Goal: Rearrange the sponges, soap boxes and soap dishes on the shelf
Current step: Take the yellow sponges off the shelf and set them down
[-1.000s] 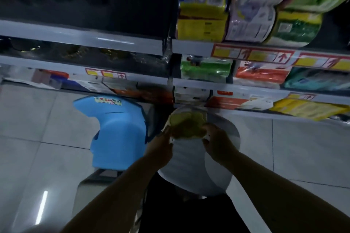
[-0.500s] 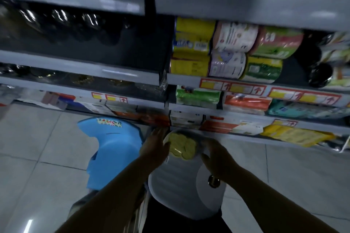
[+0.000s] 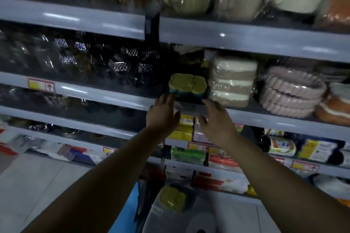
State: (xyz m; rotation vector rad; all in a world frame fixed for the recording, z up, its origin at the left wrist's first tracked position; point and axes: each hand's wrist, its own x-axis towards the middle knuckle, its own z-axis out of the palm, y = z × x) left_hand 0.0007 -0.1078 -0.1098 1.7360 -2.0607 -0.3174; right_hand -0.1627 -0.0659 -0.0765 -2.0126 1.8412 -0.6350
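Note:
A pack of sponges with yellow-green tops and blue bases rests on the middle shelf, near its front edge. My left hand is just below the pack's left corner, fingers spread, fingertips at its edge. Under the pack's right corner, my right hand is spread the same way. Neither hand closes around anything. A second yellow-green sponge pack lies in a white bin down by my body.
Right of the pack stand wrapped beige-and-white sponges, stacked pink soap dishes and orange items. Dark wrapped goods fill the shelf to the left. Lower shelves hold coloured packets. A blue stool stands on the tiled floor.
Both hands rose from the white bin up to the middle shelf with a sponge pack. The pack now sits on the shelf and my fingers have opened. The view tilted upward.

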